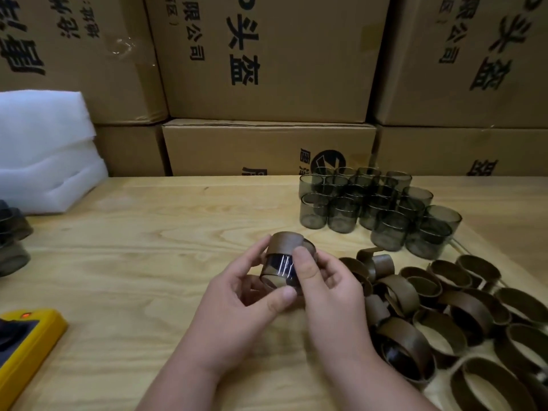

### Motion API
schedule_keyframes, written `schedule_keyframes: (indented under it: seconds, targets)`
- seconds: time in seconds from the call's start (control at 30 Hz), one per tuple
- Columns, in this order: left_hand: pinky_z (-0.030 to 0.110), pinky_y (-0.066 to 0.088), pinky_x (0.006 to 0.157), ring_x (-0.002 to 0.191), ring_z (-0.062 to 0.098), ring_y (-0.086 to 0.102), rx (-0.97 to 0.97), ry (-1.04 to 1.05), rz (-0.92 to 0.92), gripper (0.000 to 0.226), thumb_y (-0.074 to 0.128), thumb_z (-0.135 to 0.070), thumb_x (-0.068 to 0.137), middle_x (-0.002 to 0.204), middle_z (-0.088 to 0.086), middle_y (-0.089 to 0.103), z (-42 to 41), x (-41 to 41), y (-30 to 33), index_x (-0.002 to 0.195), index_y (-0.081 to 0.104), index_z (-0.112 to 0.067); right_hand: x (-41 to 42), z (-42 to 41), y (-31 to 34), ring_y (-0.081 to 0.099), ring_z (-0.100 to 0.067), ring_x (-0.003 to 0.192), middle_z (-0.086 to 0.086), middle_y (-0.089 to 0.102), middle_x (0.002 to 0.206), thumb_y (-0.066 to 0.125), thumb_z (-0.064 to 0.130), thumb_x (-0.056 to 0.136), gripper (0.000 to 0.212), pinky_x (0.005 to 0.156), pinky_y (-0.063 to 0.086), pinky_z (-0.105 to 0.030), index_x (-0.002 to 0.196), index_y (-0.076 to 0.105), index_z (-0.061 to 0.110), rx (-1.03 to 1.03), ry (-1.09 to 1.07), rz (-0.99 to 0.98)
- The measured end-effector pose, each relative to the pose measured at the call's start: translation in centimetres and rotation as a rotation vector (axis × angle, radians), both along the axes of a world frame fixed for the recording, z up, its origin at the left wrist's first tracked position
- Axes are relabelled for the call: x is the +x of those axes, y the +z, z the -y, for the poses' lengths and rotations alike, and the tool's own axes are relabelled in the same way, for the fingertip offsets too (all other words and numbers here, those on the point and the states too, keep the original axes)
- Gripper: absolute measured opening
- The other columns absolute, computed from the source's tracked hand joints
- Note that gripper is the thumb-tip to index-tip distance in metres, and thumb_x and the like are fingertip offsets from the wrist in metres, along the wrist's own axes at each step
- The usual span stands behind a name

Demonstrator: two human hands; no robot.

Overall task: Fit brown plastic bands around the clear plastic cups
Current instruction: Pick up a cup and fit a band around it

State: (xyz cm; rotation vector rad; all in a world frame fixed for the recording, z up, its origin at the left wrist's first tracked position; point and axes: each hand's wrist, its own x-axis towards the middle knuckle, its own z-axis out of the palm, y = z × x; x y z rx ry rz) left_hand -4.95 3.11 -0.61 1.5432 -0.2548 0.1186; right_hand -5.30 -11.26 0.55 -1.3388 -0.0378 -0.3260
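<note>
Gripping one clear cup [280, 269] above the worktop's [148, 247] middle, the left hand [237, 301] and right hand [329, 292] close around it, a brown band [283, 243] wrapping its upper part.

Premises identified as packing or light assembly area within warehouse or small factory. Stacked cardboard cartons [267, 54] with printed Chinese lettering noted directly behind wooden worktable [148, 232], walling off background. White foam packing sheets [44, 149] piled at table's left. Batch stock observed on table: cluster of clear smoky cups [376, 203] at right rear, heap of loose brown bands [459, 315] at right front. Yellow device [26, 342] with lit indicator located at left edge.
</note>
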Motion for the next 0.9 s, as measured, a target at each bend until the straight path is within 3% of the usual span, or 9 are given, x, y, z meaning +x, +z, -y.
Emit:
schedule_keyframes:
  seconds: [0.1, 0.23, 0.37, 0.5, 0.57, 0.67, 0.77, 0.9]
  targets:
    - [0.032, 0.059, 0.086, 0.091, 0.021, 0.068, -0.013, 0.016, 0.009, 0.081, 0.088, -0.04, 0.06, 0.122, -0.005, 0.071, -0.2, 0.2, -0.1, 0.136, 0.061, -0.048, -0.1, 0.0, 0.2, 0.076, -0.031, 0.093, -0.01, 0.08, 0.093, 0.072, 0.047, 0.077, 0.043, 0.082, 0.06, -0.04, 0.099, 0.077, 0.011, -0.016, 0.037, -0.006]
    - [0.036, 0.059, 0.089, 0.09, 0.022, 0.069, -0.007, -0.018, -0.028, 0.079, 0.091, -0.036, 0.058, 0.124, 0.001, 0.07, -0.9, 0.1, 0.3, 0.131, 0.063, -0.052, 0.0, 0.0, 0.3, 0.076, -0.027, 0.092, -0.008, 0.08, 0.094, 0.073, 0.05, 0.076, 0.041, 0.08, 0.062, -0.037, 0.099, 0.079, 0.016, -0.041, 0.085, -0.009]
    - [0.027, 0.058, 0.085, 0.103, 0.021, 0.074, 0.003, 0.025, -0.054, 0.074, 0.096, -0.034, 0.048, 0.122, 0.001, 0.073, -1.9, 0.0, 0.6, 0.117, 0.072, -0.047, 0.5, 0.1, 0.0, 0.075, -0.024, 0.1, -0.006, 0.079, 0.103, 0.081, 0.056, 0.059, 0.069, 0.086, 0.06, -0.037, 0.113, 0.073, 0.014, 0.012, 0.04, -0.069]
    - [0.027, 0.057, 0.091, 0.108, 0.009, 0.072, 0.006, 0.123, -0.042, 0.067, 0.093, -0.044, 0.049, 0.115, -0.012, 0.076, -2.2, 0.0, 1.0, 0.112, 0.072, -0.053, 0.6, -0.1, -0.1, 0.071, -0.03, 0.115, -0.01, 0.076, 0.117, 0.08, 0.054, 0.079, 0.065, 0.104, 0.053, -0.053, 0.129, 0.067, 0.014, 0.032, 0.156, -0.047]
    - [0.021, 0.055, 0.087, 0.103, 0.01, 0.074, -0.023, 0.13, -0.053, 0.061, 0.092, -0.046, 0.052, 0.113, -0.015, 0.077, -2.3, -0.1, 1.3, 0.109, 0.072, -0.057, 0.6, -0.2, -0.1, 0.071, -0.024, 0.117, -0.005, 0.076, 0.12, 0.076, 0.053, 0.076, 0.067, 0.105, 0.053, -0.05, 0.132, 0.064, 0.019, 0.02, 0.2, -0.023]
    - [0.011, 0.052, 0.079, 0.094, 0.011, 0.077, -0.044, 0.127, -0.06, 0.053, 0.09, -0.044, 0.057, 0.112, -0.016, 0.077, -2.2, -0.3, 1.7, 0.106, 0.074, -0.057, 0.8, -0.2, -0.2, 0.073, -0.014, 0.111, 0.005, 0.078, 0.114, 0.073, 0.052, 0.072, 0.063, 0.097, 0.059, -0.034, 0.127, 0.064, 0.025, -0.013, 0.24, 0.016]
    - [0.01, 0.051, 0.076, 0.086, 0.009, 0.077, -0.027, 0.137, -0.071, 0.045, 0.087, -0.036, 0.067, 0.108, -0.015, 0.078, -2.0, -0.3, 1.8, 0.103, 0.074, -0.059, 1.0, -0.2, -0.1, 0.073, -0.006, 0.106, 0.012, 0.079, 0.108, 0.072, 0.052, 0.07, 0.055, 0.093, 0.057, -0.022, 0.119, 0.069, 0.026, -0.021, 0.201, 0.028]
    - [0.011, 0.051, 0.074, 0.077, 0.006, 0.073, -0.009, 0.166, -0.09, 0.04, 0.083, -0.032, 0.071, 0.105, -0.012, 0.079, -1.9, -0.1, 1.4, 0.108, 0.078, -0.046, 1.3, -0.4, -0.5, 0.073, 0.004, 0.095, 0.022, 0.078, 0.095, 0.072, 0.046, 0.073, 0.028, 0.077, 0.052, -0.009, 0.097, 0.072, 0.032, -0.039, 0.154, 0.036]
